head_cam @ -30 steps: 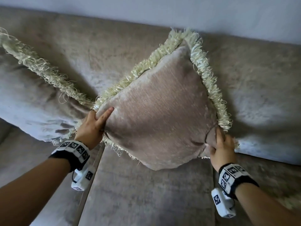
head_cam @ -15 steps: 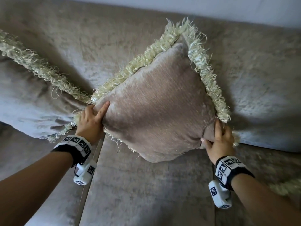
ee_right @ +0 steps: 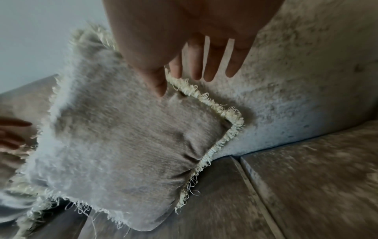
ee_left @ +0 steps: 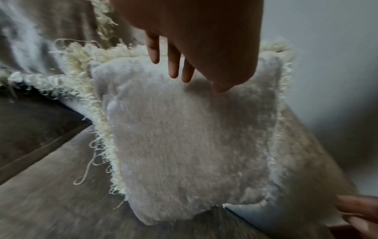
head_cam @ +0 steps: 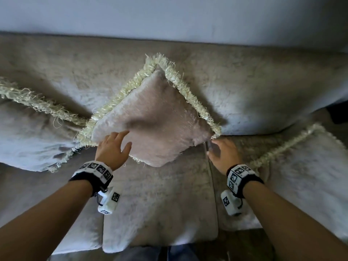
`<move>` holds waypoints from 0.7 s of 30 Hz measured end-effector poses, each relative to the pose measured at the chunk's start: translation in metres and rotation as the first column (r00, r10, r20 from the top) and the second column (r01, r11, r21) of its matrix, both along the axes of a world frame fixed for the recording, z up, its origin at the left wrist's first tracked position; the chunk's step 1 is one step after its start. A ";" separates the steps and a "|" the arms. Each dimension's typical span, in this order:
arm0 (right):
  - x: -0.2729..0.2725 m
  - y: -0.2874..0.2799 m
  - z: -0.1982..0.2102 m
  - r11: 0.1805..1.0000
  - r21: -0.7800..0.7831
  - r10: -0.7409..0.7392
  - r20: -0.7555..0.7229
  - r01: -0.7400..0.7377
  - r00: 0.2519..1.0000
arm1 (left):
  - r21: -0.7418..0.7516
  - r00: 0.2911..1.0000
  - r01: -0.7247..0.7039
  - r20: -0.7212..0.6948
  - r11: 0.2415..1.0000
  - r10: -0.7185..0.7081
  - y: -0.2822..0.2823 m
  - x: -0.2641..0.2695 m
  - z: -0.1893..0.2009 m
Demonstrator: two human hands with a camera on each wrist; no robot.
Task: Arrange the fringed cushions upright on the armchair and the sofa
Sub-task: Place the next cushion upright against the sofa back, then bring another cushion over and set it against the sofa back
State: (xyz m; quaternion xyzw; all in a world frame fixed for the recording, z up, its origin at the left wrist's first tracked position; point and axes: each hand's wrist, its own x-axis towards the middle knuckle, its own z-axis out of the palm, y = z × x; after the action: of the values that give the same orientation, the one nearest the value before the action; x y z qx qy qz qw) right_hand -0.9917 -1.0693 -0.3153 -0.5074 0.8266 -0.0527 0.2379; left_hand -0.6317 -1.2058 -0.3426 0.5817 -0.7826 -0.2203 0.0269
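Three fringed cushions show on the sofa (head_cam: 254, 81): the middle cushion (head_cam: 156, 117) stands on one corner against the backrest, a left cushion (head_cam: 28, 132) leans beside it, and a right cushion (head_cam: 305, 162) lies near the right edge. The left hand (head_cam: 113, 147) and right hand (head_cam: 224, 153) hover with fingers spread and loose, one at each side corner of the middle cushion. Neither seems to grip it, though blur hides contact.

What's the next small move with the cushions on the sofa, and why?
Probably reach the right hand over to the right cushion and stand it up. The middle cushion already leans on one corner against the sofa back, both hands are open and hold nothing, and the right cushion appears to lie flat on the seat.
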 end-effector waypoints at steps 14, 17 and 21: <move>-0.077 0.147 0.101 0.997 -0.041 -0.069 -0.055 0.066 0.996 | -0.113 0.869 0.472 -0.106 0.874 -0.483 0.101 -0.181 0.105; -0.108 0.199 0.112 0.986 -0.068 -0.150 0.016 0.150 0.989 | -0.089 0.863 0.482 -0.123 0.872 -0.490 0.141 -0.221 0.116; -0.163 0.281 0.117 0.963 -0.042 -0.264 0.033 0.265 0.964 | -0.036 0.817 0.557 -0.154 0.830 -0.555 0.189 -0.293 0.116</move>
State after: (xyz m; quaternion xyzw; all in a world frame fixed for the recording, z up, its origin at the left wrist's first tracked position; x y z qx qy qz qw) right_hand -1.1544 -0.7887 -0.1979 -0.3971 0.8821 -0.1100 0.2283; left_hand -0.9249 -1.0164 -0.2270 0.3088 -0.9123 -0.2680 0.0202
